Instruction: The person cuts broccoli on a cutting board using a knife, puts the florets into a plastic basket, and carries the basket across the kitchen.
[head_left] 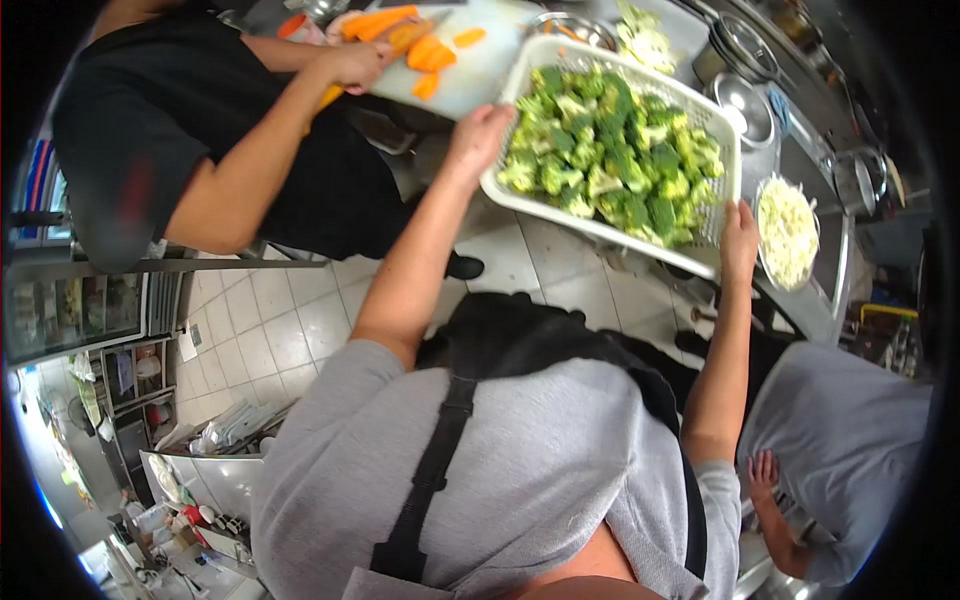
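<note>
A white perforated plastic basket (722,150) full of cut broccoli florets (610,150) is held out in front of me, tilted in view. My left hand (479,145) grips its left rim, and my right hand (740,240) has hold of the near right corner. The fingers of both hands are partly hidden by the basket's edge. Just to the right of my right hand stands a bowl of shredded pale cabbage (788,232). Behind the basket's far edge are a metal bowl (575,32) and some pale green leafy pieces (646,38).
On the left, a co-worker in black (190,150) cuts carrots (428,55) on a white cutting board (490,85). Another person in grey (850,440) stands close on the right. A metal pot (742,50) and a steel bowl (745,108) rest on the counter. The floor is tiled (260,330).
</note>
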